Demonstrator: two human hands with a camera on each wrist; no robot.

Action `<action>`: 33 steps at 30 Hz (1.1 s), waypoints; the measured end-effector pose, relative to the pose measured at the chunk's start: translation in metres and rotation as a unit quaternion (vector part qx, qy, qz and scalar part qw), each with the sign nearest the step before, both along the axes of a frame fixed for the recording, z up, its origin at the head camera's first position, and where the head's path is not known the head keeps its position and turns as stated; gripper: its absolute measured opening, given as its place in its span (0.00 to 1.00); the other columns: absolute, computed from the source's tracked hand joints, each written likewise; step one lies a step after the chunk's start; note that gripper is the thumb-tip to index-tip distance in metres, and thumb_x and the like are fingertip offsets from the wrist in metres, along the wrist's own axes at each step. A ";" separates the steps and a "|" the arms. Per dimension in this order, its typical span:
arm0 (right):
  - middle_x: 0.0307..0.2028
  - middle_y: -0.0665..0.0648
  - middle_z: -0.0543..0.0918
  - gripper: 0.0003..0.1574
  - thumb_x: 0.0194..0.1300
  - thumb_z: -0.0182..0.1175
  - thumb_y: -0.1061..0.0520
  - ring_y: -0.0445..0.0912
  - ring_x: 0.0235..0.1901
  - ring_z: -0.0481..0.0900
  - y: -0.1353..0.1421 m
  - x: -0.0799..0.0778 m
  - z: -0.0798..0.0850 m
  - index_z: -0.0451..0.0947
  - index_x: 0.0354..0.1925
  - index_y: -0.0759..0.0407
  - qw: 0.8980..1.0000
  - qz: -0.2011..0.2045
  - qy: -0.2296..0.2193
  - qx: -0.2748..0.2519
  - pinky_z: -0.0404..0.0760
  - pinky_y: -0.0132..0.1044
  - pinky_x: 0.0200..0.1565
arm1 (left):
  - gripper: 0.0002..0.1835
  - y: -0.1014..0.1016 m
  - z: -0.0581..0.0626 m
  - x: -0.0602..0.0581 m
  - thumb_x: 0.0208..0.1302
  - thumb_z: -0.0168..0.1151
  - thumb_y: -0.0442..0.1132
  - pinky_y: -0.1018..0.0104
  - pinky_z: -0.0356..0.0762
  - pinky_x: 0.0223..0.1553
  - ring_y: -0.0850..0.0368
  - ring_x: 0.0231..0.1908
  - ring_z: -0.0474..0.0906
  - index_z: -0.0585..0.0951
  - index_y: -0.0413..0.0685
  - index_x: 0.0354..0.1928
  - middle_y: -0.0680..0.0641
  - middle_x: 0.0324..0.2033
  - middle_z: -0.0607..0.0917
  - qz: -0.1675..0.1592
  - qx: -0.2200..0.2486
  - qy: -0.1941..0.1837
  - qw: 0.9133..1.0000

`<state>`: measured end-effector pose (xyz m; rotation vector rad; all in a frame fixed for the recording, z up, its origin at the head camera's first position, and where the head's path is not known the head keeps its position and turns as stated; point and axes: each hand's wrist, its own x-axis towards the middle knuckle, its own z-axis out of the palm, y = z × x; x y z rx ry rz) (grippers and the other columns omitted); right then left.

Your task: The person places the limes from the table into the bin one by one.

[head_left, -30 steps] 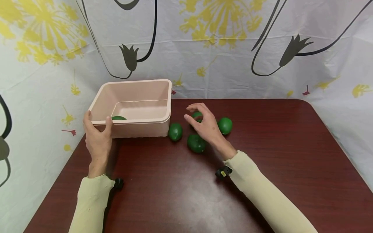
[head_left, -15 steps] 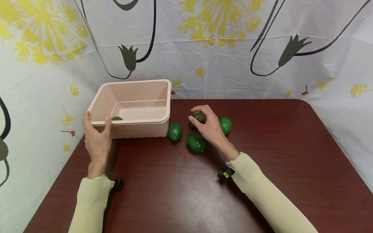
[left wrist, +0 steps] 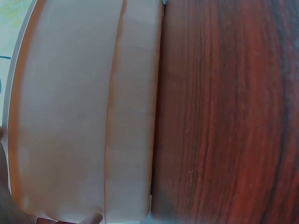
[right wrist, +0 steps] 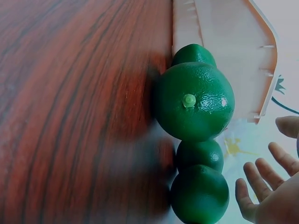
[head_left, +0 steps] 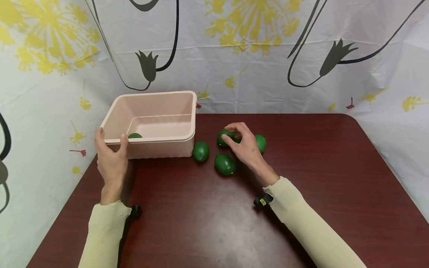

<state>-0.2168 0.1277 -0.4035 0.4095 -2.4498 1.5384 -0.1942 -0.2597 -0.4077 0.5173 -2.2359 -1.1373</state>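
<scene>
My left hand (head_left: 112,165) grips the near left corner of a pale pink plastic bin (head_left: 161,149), its thumb over the rim. Inside the bin, part of a green lime (head_left: 135,136) shows above the near wall. My right hand (head_left: 247,146) hovers over the loose limes with its fingers loosely bent, apart from them in the right wrist view. Partly under that hand lie a back lime (head_left: 222,138) and a right lime (head_left: 261,143). A front lime (head_left: 225,164) lies nearer the wrist, and a left lime (head_left: 200,151) sits close beside the bin.
The dark red-brown wooden table (head_left: 187,219) carries everything. White cloth (head_left: 264,82) with yellow and grey flower prints hangs behind it and along the sides. The bin stands at the table's far left.
My right hand has shifted right and slightly down in the head view, uncovering more of the back lime and covering part of the right one. The left hand and bin stay put.
</scene>
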 end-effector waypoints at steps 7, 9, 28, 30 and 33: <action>0.57 0.59 0.78 0.23 0.73 0.65 0.51 0.58 0.60 0.79 0.005 0.001 -0.003 0.79 0.60 0.60 1.000 -0.010 -0.001 0.010 0.76 0.55 0.62 | 0.43 0.000 0.000 0.000 0.65 0.57 0.67 0.33 0.64 0.66 0.34 0.70 0.71 0.57 0.73 0.80 0.57 0.80 0.64 0.005 -0.002 0.002 1.000; 0.57 0.59 0.78 0.23 0.73 0.65 0.50 0.57 0.60 0.79 0.007 0.002 -0.005 0.79 0.60 0.61 1.000 -0.012 -0.004 0.014 0.76 0.55 0.63 | 0.43 0.000 0.000 0.000 0.65 0.57 0.67 0.32 0.64 0.66 0.34 0.70 0.72 0.57 0.74 0.80 0.58 0.80 0.64 0.004 -0.002 0.003 1.000; 0.58 0.59 0.78 0.19 0.71 0.67 0.53 0.57 0.58 0.80 0.027 0.000 -0.009 0.81 0.57 0.57 0.998 -0.046 0.017 0.032 0.77 0.56 0.60 | 0.43 0.000 -0.001 0.000 0.65 0.57 0.67 0.32 0.65 0.65 0.34 0.69 0.72 0.57 0.73 0.80 0.57 0.80 0.63 0.002 -0.006 0.002 1.000; 0.58 0.59 0.79 0.19 0.70 0.68 0.54 0.58 0.57 0.79 0.029 0.000 -0.010 0.82 0.57 0.57 0.998 -0.048 0.021 0.033 0.77 0.56 0.59 | 0.43 0.000 -0.001 0.000 0.65 0.57 0.68 0.32 0.64 0.65 0.34 0.70 0.72 0.57 0.72 0.80 0.57 0.80 0.64 0.001 -0.006 0.002 1.000; 0.58 0.59 0.79 0.19 0.69 0.69 0.55 0.60 0.57 0.77 0.031 0.000 -0.010 0.82 0.56 0.57 0.997 -0.052 0.026 0.043 0.75 0.56 0.58 | 0.43 0.000 -0.001 0.000 0.65 0.57 0.67 0.32 0.64 0.65 0.34 0.70 0.72 0.57 0.72 0.80 0.56 0.80 0.63 0.000 -0.007 0.003 1.000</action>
